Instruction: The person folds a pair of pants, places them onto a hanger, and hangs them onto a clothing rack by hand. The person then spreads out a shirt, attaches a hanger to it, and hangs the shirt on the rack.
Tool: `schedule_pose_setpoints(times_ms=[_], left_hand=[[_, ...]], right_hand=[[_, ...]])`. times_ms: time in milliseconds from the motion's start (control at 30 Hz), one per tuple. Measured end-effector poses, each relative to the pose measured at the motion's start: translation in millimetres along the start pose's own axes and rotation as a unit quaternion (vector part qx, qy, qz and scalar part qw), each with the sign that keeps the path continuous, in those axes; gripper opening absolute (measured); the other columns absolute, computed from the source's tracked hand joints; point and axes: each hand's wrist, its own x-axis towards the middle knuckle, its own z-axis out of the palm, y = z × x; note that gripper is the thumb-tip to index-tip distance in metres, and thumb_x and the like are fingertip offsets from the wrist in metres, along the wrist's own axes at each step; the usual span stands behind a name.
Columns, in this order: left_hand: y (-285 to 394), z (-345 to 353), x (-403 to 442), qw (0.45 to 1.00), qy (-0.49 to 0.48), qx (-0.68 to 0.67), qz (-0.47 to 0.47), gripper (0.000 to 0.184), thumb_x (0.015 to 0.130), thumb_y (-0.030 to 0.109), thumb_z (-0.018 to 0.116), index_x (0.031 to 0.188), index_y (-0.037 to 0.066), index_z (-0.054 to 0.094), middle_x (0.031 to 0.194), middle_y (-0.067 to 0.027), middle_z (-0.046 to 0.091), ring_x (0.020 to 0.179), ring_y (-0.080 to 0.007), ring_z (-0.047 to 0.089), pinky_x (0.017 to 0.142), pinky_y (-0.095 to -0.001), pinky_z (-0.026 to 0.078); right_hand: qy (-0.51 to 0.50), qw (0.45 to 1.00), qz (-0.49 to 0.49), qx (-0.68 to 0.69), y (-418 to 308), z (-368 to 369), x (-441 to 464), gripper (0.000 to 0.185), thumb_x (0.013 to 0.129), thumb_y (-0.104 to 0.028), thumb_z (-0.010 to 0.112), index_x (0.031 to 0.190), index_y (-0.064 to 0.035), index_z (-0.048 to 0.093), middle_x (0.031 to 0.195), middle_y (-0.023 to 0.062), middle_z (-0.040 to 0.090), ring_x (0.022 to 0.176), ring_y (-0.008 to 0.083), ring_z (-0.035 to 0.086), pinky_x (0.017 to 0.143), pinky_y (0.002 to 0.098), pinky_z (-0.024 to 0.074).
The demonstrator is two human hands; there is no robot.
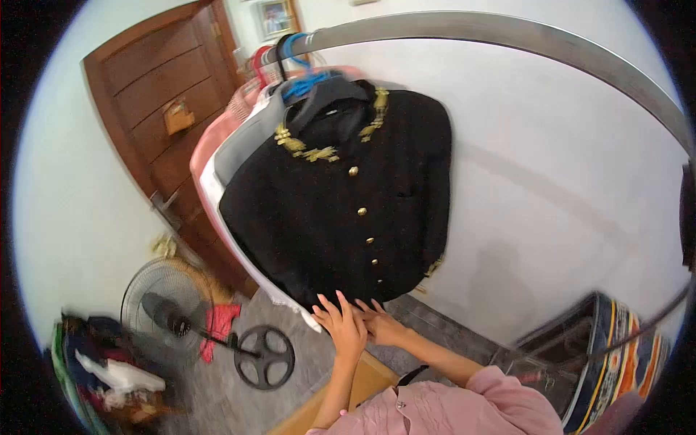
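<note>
A black jacket (304, 225) with gold buttons and gold embroidery at the collar hangs on a dark hanger (330, 98). At its lower hem is my left hand (342, 326), open, its fingers spread and pointing up against the cloth. Close beside it, my right hand (384, 325) also touches the hem area with its fingers stretched out; part of it is hidden behind the left. Behind the jacket hang a grey garment (250, 134), a white one and a pink one (210, 145).
A curved metal rail (464, 25) carries the hangers. On the left are a brown door (159, 94), a standing fan (167, 312) and a pile of clothes (116, 373). A striped cloth (616, 355) lies at the lower right, and a wooden surface (312, 413) is below my hands.
</note>
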Motion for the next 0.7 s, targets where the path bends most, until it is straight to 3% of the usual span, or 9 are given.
schedule_pose_setpoints(times_ms=[67,100,167,200,367,567,700], left_hand=[[1.8,0.5,12.5,0.997,-0.053,-0.052,0.027,0.051,0.091,0.016,0.042,0.137,-0.002,0.032,0.145,-0.0335,0.006,0.128,-0.0606,0.004,0.101,-0.0662,0.002],[12.5,-5.9,-0.5,0.994,-0.06,-0.08,0.053,0.051,0.091,0.016,0.042,0.137,-0.002,0.032,0.145,-0.0335,0.006,0.128,-0.0606,0.004,0.101,-0.0662,0.002],[17.3,-12.4,-1.3,0.979,-0.126,-0.128,0.1,0.048,0.093,0.016,0.039,0.139,0.001,0.032,0.149,-0.0277,0.0,0.133,-0.0538,-0.006,0.104,-0.0626,-0.002],[26.3,-18.9,-6.9,0.965,-0.165,-0.161,0.126,0.047,0.094,0.016,0.038,0.138,0.001,0.033,0.148,-0.0277,0.001,0.133,-0.0543,-0.006,0.103,-0.0634,-0.002],[62.3,-40.1,-33.9,0.905,-0.252,-0.231,0.255,0.046,0.094,0.017,0.036,0.139,0.004,0.034,0.148,-0.0277,0.002,0.132,-0.0545,-0.006,0.102,-0.0648,-0.003],[109.1,-74.5,-102.1,0.779,-0.387,-0.306,0.387,0.049,0.092,0.016,0.039,0.141,0.011,0.033,0.149,-0.0262,-0.001,0.132,-0.0545,-0.005,0.102,-0.0651,-0.002],[152.9,-101.0,-148.1,0.684,-0.421,-0.364,0.472,0.057,0.09,0.016,0.041,0.142,0.003,0.022,0.146,-0.0314,0.0,0.13,-0.0574,-0.002,0.102,-0.0659,0.0]], right_hand=[[0.133,0.986,0.093,0.036,-19.2,-15.5,-16.4,0.055,0.087,-0.021,0.055,0.138,-0.0121,0.037,0.148,0.0165,0.021,0.137,0.0369,0.018,0.106,0.0593,0.017],[0.147,0.981,0.124,0.018,-38.7,-22.5,-37.1,0.055,0.087,-0.021,0.055,0.138,-0.0121,0.037,0.148,0.0165,0.021,0.137,0.0369,0.018,0.106,0.0593,0.017],[0.283,0.933,0.221,0.028,-65.7,-39.9,-44.1,0.05,0.089,-0.02,0.052,0.136,-0.0088,0.039,0.148,0.0172,0.021,0.137,0.0381,0.018,0.105,0.0598,0.0172],[0.317,0.91,0.264,0.032,-86.2,-48.5,-56.4,0.051,0.09,-0.02,0.05,0.138,-0.0082,0.036,0.148,0.0185,0.02,0.136,0.0396,0.017,0.104,0.0608,0.0169],[0.393,0.817,0.416,-0.076,-138.7,-39.0,-111.8,0.059,0.087,-0.015,0.051,0.142,-0.0102,0.028,0.148,0.02,0.018,0.136,0.0417,0.017,0.103,0.0619,0.016],[0.421,0.708,0.559,-0.093,-223.6,-24.9,-189.9,0.068,0.081,-0.011,0.056,0.142,-0.0107,0.026,0.149,0.0204,0.015,0.136,0.0424,0.016,0.104,0.062,0.014],[0.416,0.621,0.652,-0.126,-286.1,-16.1,-241.9,0.07,0.08,-0.011,0.059,0.142,-0.0155,0.029,0.15,0.0196,0.013,0.137,0.0418,0.014,0.104,0.0623,0.0128]])
